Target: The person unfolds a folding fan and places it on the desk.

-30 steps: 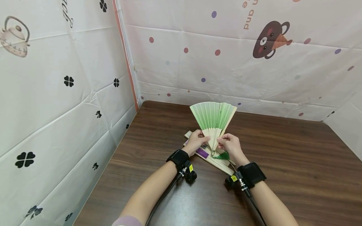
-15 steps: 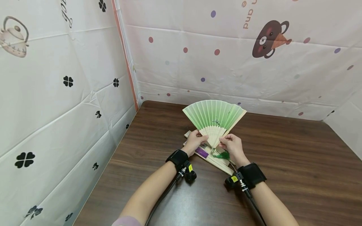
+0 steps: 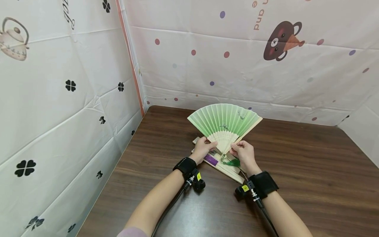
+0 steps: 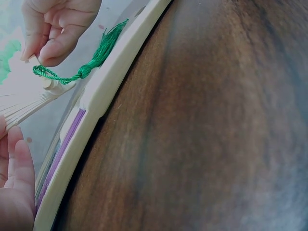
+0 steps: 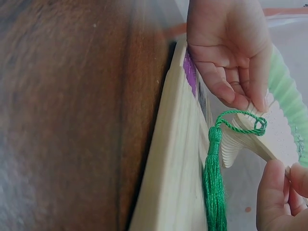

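Observation:
A green folding fan [image 3: 229, 117] with pale wooden ribs and a small dark plant print is spread wide in the head view. My left hand [image 3: 202, 148] pinches its ribs on the left side. The right hand [image 3: 243, 153] pinches the guard stick on the right, low down. From the pivot hangs a green tassel [image 5: 214, 183], on a cord looped at the fan's end. Under the spread fan, folded fans [image 3: 226, 169] with pale wooden sticks lie on the table, one showing a purple part [image 3: 211, 160]. How many lie there is hard to tell.
Dark wood-grain table [image 3: 296, 171] surrounds the fans. Printed white cloth [image 3: 189, 72] hangs behind the table and along its left side. Each wrist wears a black strap with a camera [image 3: 199, 184] and a cable.
The green fan has spread wider, its left and right edges moving apart and more of the print showing. Both hands have shifted only slightly. The folded fans beneath have stayed put.

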Motion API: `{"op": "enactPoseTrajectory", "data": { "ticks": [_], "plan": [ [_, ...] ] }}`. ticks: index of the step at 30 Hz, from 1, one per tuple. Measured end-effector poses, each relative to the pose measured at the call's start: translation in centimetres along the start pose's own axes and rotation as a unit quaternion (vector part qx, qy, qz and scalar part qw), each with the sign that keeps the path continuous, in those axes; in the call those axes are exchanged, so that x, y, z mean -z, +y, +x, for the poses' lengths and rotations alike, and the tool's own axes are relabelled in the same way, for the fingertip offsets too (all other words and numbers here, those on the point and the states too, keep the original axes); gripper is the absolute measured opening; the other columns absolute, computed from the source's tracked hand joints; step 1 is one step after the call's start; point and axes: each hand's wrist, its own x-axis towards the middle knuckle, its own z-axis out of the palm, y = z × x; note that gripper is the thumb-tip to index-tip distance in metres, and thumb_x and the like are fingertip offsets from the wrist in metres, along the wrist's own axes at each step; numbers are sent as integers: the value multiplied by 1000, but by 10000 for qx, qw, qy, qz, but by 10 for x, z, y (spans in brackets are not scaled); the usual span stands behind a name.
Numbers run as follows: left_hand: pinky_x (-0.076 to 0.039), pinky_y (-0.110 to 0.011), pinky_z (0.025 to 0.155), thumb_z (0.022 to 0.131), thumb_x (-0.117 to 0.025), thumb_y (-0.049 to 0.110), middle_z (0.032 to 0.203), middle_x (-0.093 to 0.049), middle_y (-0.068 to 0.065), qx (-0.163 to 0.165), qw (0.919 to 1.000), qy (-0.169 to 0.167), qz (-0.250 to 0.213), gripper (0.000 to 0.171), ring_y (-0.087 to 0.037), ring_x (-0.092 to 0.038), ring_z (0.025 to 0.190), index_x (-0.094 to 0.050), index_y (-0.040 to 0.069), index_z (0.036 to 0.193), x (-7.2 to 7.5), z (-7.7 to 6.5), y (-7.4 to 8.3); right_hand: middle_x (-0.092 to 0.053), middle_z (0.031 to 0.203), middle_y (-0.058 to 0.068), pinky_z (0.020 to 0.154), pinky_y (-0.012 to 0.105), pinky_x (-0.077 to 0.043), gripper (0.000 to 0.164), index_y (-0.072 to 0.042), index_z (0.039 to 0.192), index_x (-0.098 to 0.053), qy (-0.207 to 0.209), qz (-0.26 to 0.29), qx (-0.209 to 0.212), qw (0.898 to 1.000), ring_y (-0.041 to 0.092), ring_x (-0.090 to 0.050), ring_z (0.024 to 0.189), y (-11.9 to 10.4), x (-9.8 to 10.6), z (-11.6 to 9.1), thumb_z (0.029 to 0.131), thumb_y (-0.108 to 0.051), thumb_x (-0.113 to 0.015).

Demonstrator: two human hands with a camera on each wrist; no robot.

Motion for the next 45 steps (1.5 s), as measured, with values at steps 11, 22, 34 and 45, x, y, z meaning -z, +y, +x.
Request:
{"op": "enactPoseTrajectory", "data": {
  "ticks": [11,22,34,45],
  "plan": [
    [-51,-26,74,83,-61,14,91,-62,-14,47,10000,30,-66,25,-12,-61,77,-54,-3,100,1,2,-3,-54,64,-4,57,16,-50,12,-3,80,-42,239,330,-28,9992,5,-56,56,1,0,0,88,-4,-51],
    [-50,-31,80,85,-58,9,82,-58,-6,65,9996,-81,-276,21,-17,-61,82,-53,-4,99,3,-5,6,-54,74,-1,62,17,-50,10,-3,82,-42,213,805,-299,9961,6,-57,61,2,0,-2,89,-6,-49],
    [-51,-29,79,84,-60,11,87,-61,-10,76,9994,-48,-343,22,-18,-62,83,-54,-2,101,3,-1,-2,-52,84,0,65,16,-49,9,-4,85,-40,366,973,-484,9934,6,-57,63,1,-1,-6,90,-7,-47],
    [-51,-29,79,84,-59,11,90,-62,-13,-75,9988,-42,-478,22,-23,-62,87,-55,-1,101,5,0,-4,-49,85,1,64,16,-48,11,-6,83,-37,519,1548,-560,9850,7,-56,61,-2,-5,-10,91,-7,-45]
  ]
}}
